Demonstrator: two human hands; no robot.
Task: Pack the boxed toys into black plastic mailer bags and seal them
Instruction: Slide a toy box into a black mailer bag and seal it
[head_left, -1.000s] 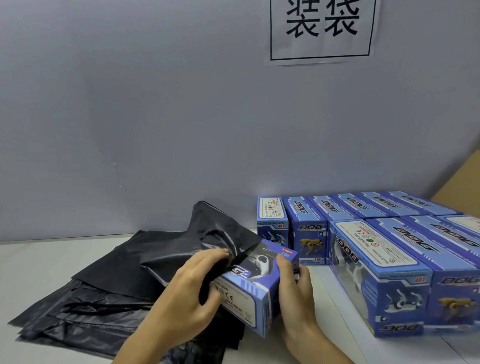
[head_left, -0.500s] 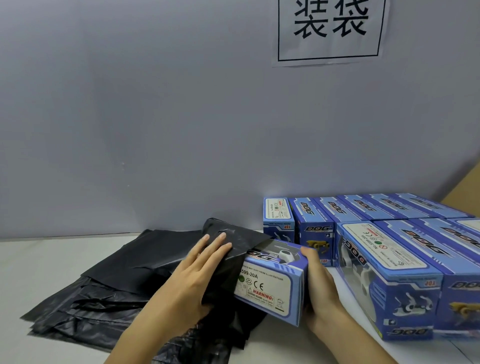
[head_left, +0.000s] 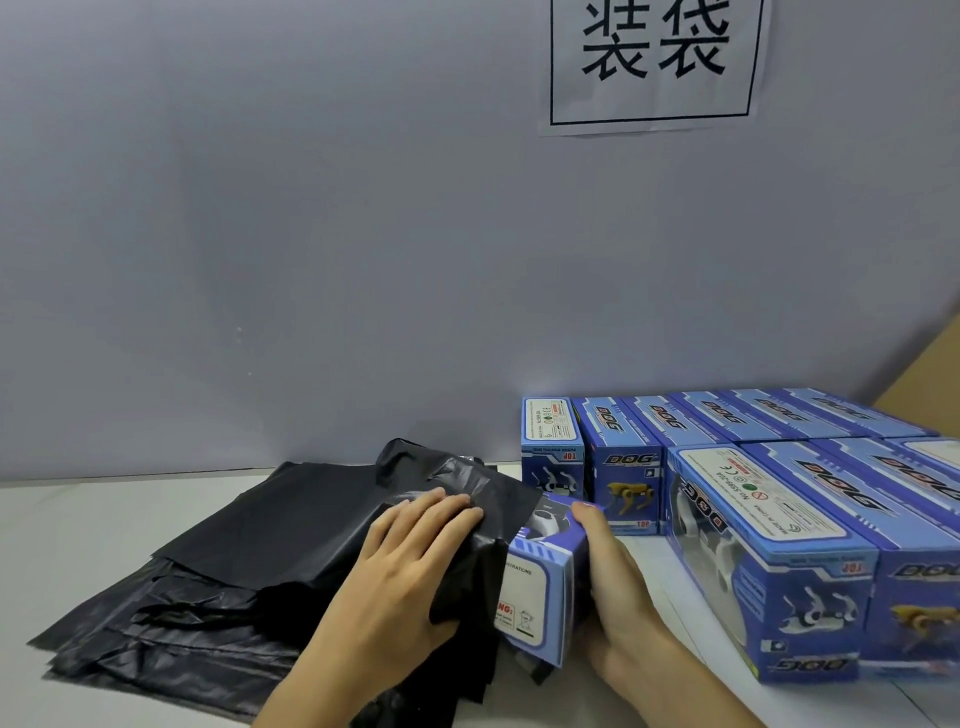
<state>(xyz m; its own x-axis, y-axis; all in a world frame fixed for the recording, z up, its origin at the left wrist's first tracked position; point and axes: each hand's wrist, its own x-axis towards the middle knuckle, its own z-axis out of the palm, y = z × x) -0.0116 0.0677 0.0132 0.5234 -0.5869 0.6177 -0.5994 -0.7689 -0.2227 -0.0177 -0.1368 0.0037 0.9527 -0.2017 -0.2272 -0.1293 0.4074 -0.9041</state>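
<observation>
A blue toy box (head_left: 540, 587) lies on its side, most of its length inside a black mailer bag (head_left: 457, 499). Only its right end sticks out of the bag mouth. My left hand (head_left: 410, 566) lies on top of the bagged part, fingers straight and pressing the plastic against the box. My right hand (head_left: 613, 587) grips the exposed right end of the box, thumb on top. The bag rests on a stack of flat black mailer bags (head_left: 208, 587).
Several blue boxed dog toys (head_left: 779, 525) stand in rows at the right, close to my right hand. The white table (head_left: 78, 525) shows at the left. A grey wall with a paper sign (head_left: 654, 62) is behind. A brown cardboard edge (head_left: 930, 379) shows at far right.
The box has slid further left into the bag, so less of it shows. My left hand went from pinching the bag mouth to lying flat on the plastic. My right hand followed the box leftward.
</observation>
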